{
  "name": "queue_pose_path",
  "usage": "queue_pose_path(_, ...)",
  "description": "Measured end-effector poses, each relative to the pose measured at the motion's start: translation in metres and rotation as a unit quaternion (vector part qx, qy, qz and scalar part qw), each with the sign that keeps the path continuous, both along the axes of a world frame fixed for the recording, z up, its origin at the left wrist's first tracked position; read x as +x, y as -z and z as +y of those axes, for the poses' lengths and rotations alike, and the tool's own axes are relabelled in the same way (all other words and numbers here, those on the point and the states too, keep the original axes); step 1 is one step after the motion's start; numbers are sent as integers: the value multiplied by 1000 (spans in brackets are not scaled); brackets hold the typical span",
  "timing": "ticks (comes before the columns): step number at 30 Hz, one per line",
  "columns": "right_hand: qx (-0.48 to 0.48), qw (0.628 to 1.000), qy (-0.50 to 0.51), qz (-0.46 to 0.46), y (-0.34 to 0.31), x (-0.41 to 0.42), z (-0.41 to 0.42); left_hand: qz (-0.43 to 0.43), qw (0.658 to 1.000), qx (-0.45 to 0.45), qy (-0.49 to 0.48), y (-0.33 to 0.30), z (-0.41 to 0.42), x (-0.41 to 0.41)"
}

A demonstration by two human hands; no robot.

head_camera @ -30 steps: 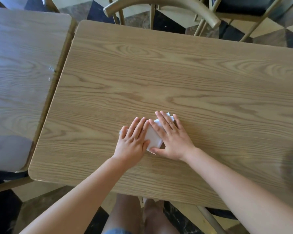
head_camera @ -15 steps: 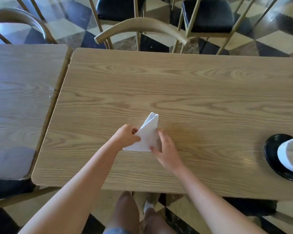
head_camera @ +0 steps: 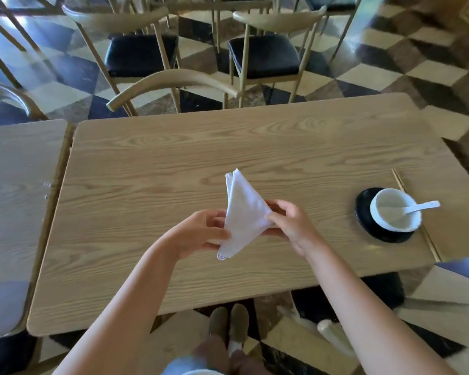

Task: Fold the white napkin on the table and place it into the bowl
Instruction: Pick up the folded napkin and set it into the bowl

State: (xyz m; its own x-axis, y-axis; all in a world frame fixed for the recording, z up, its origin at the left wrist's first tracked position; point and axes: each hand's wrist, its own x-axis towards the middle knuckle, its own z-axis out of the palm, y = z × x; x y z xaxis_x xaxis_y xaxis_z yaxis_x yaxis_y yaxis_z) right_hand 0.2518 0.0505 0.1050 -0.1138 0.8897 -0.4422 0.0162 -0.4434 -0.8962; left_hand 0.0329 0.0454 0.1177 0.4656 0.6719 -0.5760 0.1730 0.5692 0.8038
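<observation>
Wooden tabletop, seen from above, with a second table abutting its left edge and chairs beyond the far edge. Above the tabletop's near centre, the white napkin, folded to a triangle with its apex pointing away from the person, is held clear of the surface. The left hand pinches its left edge and the right hand pinches its right corner, fingers closed on the cloth. The napkin appears light, soft and limp; its layers would likely splay unless gripped across the folded edges, near the base corners. To the right, well apart, a white bowl sits on a black saucer; a white spoon rests in the bowl and may obstruct placement. Chopsticks lie just beyond the saucer.
</observation>
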Motion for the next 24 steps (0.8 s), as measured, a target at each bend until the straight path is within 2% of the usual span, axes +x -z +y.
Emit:
queue_pose_path(8,43,997,65,11,-40,73,-31,-44,996,36,67,-33,0,65)
queue_pose_path(14,84,993,81,11,-59,164,-44,-31,992,97,80,-51,-7,154)
queue_pose_path(20,110,993,53,0,-87,276,-45,-51,989,137,-10,-69,-23,269)
queue_pose_path(24,128,991,37,-26,-105,345,-38,-62,985,158,-36,-80,-23,337)
